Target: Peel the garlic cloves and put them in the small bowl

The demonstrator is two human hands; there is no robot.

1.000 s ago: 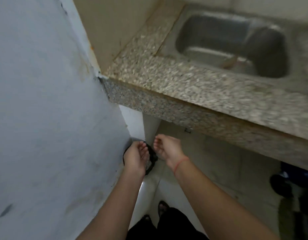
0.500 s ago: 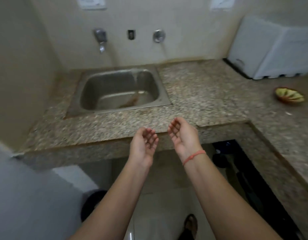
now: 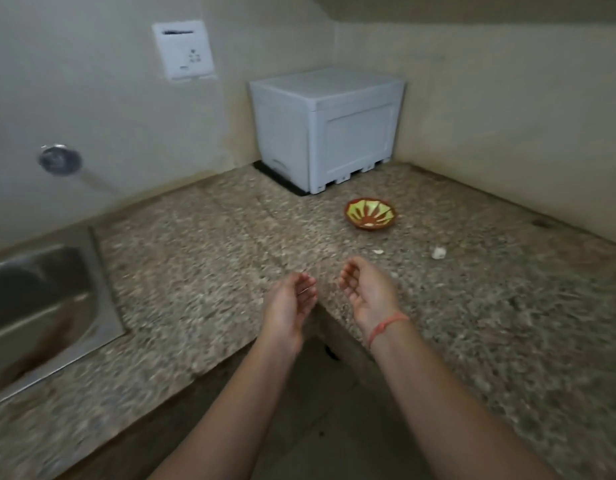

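Hovering above inner corner of speckled surface [image 3: 202, 289], left hand [image 3: 291, 306] and right hand [image 3: 365, 296] empty. Each grip slack, fingers half-curled, palms facing, pinching nothing. Just beyond right hand, flat white scrap [image 3: 378, 252] and, further right, white lump [image 3: 438, 252] lie apart on surface: clove or peel, too small to tell. Farther back, small bowl [image 3: 370, 214] near white box [image 3: 327, 129], contents unclear. Judged: peeling paused or nearly finished; lump perhaps last clove.

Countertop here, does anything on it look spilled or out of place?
A white scrap and a paler sliver lie loose on the countertop near the small bowl, outside it; garlic or peel, too small to tell. The sink has a brown stain.
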